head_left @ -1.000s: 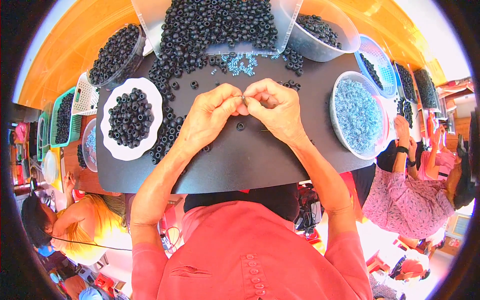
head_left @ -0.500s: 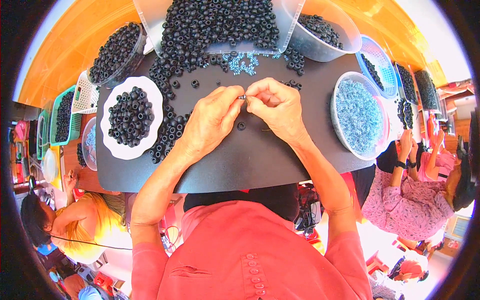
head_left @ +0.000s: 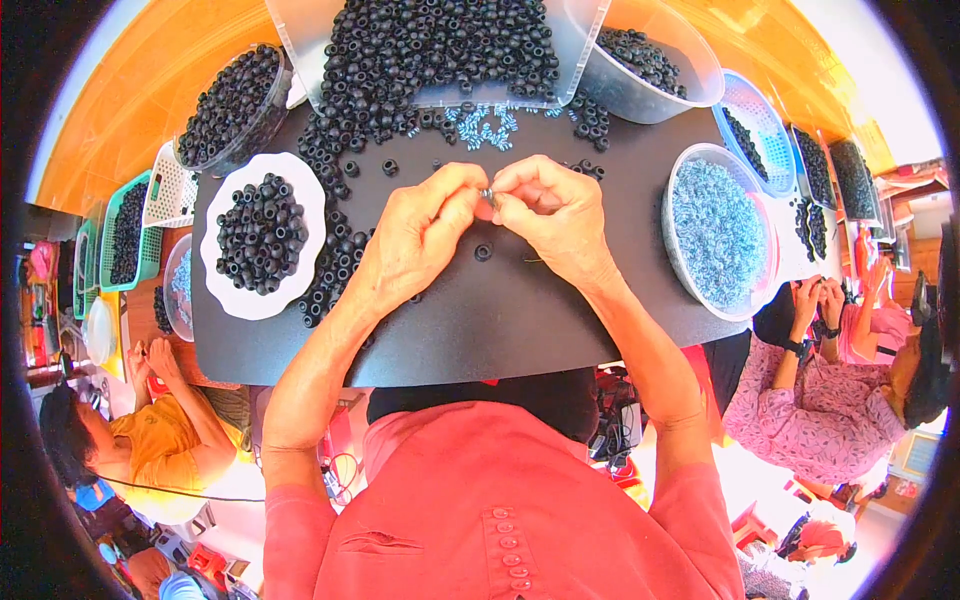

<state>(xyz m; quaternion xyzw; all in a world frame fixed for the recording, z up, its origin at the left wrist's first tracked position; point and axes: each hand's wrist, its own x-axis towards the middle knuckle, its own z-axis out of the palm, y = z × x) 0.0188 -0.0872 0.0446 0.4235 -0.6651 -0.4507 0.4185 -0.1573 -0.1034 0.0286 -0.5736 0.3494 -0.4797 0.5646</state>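
Over the dark table my left hand (head_left: 420, 230) and my right hand (head_left: 555, 215) meet fingertip to fingertip, both closed in a pinch. Between them sits a small dark and silvery piece (head_left: 487, 195), mostly hidden by the fingers. One loose black ring-shaped part (head_left: 483, 252) lies just below the hands. Left of my left hand, a white scalloped plate (head_left: 214, 240) carries a heap of black ring-shaped parts (head_left: 262, 235). To the right of my right hand stands a clear round tub (head_left: 672, 262) full of tiny bluish coil-like pieces (head_left: 715, 230).
A large clear bin (head_left: 305, 60) of black parts lies tipped at the far side, spilling onto the table (head_left: 480, 330). Round tubs (head_left: 285, 110) (head_left: 690, 95) flank it. Baskets (head_left: 160, 245) stand farther left. Co-workers (head_left: 160, 430) (head_left: 820, 400) sit on both sides.
My left hand's fingers have shifted slightly around the small piece; my right hand is nearly still. The co-worker at left has brought both hands together.
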